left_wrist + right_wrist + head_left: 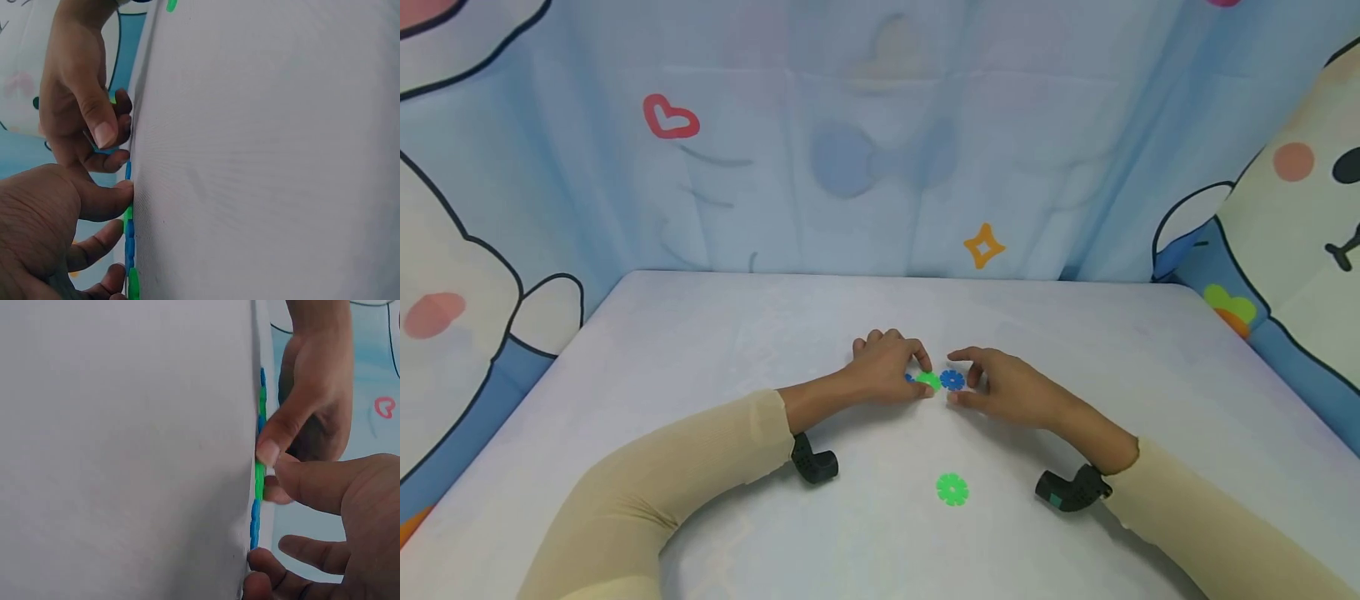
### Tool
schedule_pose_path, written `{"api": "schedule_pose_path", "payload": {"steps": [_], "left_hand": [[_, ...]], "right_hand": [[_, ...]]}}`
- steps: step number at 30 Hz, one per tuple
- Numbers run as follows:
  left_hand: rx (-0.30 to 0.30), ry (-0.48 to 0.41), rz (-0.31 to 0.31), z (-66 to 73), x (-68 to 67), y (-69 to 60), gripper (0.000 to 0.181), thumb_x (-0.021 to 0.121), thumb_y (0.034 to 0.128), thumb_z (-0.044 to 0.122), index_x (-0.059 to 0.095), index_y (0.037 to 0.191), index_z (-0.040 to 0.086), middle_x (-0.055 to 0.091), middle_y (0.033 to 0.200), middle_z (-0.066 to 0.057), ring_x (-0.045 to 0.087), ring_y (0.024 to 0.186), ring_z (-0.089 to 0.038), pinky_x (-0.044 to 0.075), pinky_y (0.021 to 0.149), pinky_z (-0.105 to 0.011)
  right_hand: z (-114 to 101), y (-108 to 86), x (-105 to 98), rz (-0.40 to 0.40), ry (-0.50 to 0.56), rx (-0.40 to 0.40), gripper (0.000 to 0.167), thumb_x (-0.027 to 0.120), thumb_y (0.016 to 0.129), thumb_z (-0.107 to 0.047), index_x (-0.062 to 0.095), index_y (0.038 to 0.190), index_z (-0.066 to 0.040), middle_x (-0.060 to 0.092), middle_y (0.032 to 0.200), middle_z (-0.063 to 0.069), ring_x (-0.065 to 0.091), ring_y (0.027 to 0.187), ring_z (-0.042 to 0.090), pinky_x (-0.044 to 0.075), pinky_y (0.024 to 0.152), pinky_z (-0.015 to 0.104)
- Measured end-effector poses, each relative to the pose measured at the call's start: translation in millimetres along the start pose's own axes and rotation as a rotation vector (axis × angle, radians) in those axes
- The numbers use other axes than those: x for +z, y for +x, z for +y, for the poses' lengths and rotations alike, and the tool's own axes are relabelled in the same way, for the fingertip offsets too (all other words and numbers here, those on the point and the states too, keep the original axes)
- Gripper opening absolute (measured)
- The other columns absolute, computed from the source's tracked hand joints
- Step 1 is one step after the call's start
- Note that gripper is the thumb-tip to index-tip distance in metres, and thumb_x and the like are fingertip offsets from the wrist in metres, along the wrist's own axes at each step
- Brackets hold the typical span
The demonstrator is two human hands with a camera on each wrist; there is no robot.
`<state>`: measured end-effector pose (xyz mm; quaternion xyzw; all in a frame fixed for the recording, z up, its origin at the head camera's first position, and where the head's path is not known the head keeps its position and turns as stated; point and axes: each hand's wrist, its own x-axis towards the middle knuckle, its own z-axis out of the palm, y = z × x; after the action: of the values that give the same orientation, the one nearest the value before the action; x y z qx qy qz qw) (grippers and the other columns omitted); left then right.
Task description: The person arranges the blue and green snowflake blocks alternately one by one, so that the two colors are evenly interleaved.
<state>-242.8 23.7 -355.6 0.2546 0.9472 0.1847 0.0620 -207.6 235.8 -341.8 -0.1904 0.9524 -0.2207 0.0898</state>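
Note:
In the head view, a green notched disc [929, 381] lies flat on the white table between the thumb and forefinger of my left hand [883, 368], which pinch it at its edges. Directly to its right is a blue notched disc [952, 380], seemingly joined to it. My right hand [1011, 387] curves loosely around the blue disc, thumb and forefinger spread apart, a fingertip close to its right edge. The right wrist view shows a row of alternating pieces edge-on, including another green disc [262, 400] and a blue end disc [262, 376]; the left hand hides much of this row from above.
A separate green disc [952, 489] lies nearer the front of the white table [760, 533]. Behind the table hangs a light blue cartoon curtain [737, 200]. Each wrist carries a black camera, such as the left one [815, 462].

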Motion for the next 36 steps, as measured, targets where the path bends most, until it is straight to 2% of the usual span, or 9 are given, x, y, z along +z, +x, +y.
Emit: {"api": "schedule_pose_path", "payload": {"steps": [9,18,29,36], "left_hand": [[0.006,-0.015,-0.009,1.3,-2.0,-1.0,0.028,0.073,0.0839,0.046,0.067,0.105,0.029,0.058,0.116,-0.002,0.047,0.111,-0.024,0.032,0.092,-0.046],[0.018,0.0,-0.013,3.9,-1.2,1.7,0.033,0.072,0.085,0.048,0.065,0.111,0.029,0.057,0.121,-0.003,0.046,0.113,-0.026,0.033,0.092,-0.046],[0.035,-0.012,-0.009,10.5,-1.0,3.9,0.038,0.073,0.0844,0.048,0.067,0.119,0.032,0.058,0.122,0.0,0.047,0.111,-0.022,0.031,0.086,-0.041],[0.055,-0.017,-0.011,14.3,0.3,7.6,0.04,0.072,0.0847,0.05,0.067,0.122,0.036,0.059,0.126,0.002,0.048,0.114,-0.021,0.031,0.085,-0.039]], "right_hand": [[-13,-31.9,5,-0.006,-0.092,-0.003,0.063,0.073,0.087,-0.04,0.052,0.14,-0.011,0.059,0.099,0.001,0.045,0.064,0.01,0.041,0.058,0.023],[-28,-56.4,11,-0.025,-0.072,-0.061,0.053,0.075,0.085,-0.044,0.062,0.128,-0.017,0.058,0.097,-0.006,0.046,0.069,0.006,0.042,0.061,0.021],[-38,-68.2,23,-0.104,-0.019,-0.189,0.045,0.079,0.08,-0.047,0.063,0.118,-0.027,0.055,0.093,-0.015,0.048,0.076,0.003,0.042,0.069,0.019],[-37,-67.6,23,-0.157,0.014,-0.217,0.045,0.08,0.077,-0.052,0.061,0.113,-0.031,0.054,0.091,-0.015,0.049,0.076,0.003,0.043,0.069,0.019]]}}
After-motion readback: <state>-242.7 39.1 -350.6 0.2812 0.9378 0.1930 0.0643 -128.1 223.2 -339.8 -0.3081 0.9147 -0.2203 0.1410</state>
